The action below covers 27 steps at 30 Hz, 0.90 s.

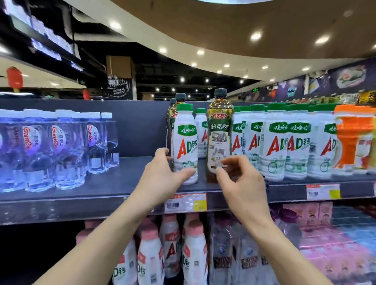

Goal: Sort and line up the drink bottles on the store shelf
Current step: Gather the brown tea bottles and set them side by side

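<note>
Drink bottles [277, 144] fill a smooth dark grey shelf [127, 182]. To the right they form a tight row of white plastic bottles with green caps and ribbed bases. On the left stands a cluster of clear, glossy water bottles [59, 149] with white caps. Between the groups, near the shelf's front edge, a tall brown tea bottle [219, 130] with a dark cap stands upright just beside one white bottle [186, 142]. The left hand [162, 175] wraps that white bottle low down, thumb across its front. The right hand [239, 183] has its fingers curled at the tea bottle's lower label (whether it touches or grips, I cannot tell). A paper price tag [185, 203] sits on the shelf lip.
</note>
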{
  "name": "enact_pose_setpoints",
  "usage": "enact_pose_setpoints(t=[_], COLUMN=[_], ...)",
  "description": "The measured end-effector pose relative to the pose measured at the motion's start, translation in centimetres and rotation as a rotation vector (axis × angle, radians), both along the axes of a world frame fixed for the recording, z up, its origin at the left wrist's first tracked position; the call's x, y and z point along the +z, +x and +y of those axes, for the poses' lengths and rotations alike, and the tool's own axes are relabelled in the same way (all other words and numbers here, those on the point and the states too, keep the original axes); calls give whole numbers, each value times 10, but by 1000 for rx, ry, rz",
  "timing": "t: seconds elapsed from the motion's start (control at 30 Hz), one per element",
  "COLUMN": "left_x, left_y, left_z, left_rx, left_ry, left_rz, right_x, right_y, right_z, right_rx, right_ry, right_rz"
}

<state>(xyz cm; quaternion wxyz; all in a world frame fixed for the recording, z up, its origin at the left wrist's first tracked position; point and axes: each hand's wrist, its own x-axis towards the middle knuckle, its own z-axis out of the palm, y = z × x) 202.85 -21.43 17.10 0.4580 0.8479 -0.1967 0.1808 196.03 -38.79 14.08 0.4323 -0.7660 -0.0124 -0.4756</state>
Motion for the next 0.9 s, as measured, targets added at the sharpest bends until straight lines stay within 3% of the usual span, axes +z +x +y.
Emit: enact_pose_setpoints(t=[0.13, 0.3, 0.37, 0.6, 0.9], left_x=[7, 13, 20, 11, 10], left_y=[12, 20, 26, 43, 36], left_z=[-9, 0, 3, 7, 11], left_rx=[-24, -149, -205, -257, -152], left_ry=[-42, 49, -24, -52, -8], left_rz=[76, 148, 198, 235, 185], right_x=[11, 24, 28, 39, 42], right_y=[10, 23, 26, 39, 40], right_z=[-25, -43, -48, -46, -41], right_rx=[-3, 68, 89, 39, 94], right_ry=[76, 152, 176, 26, -46], right_rz=[123, 247, 281, 463, 455])
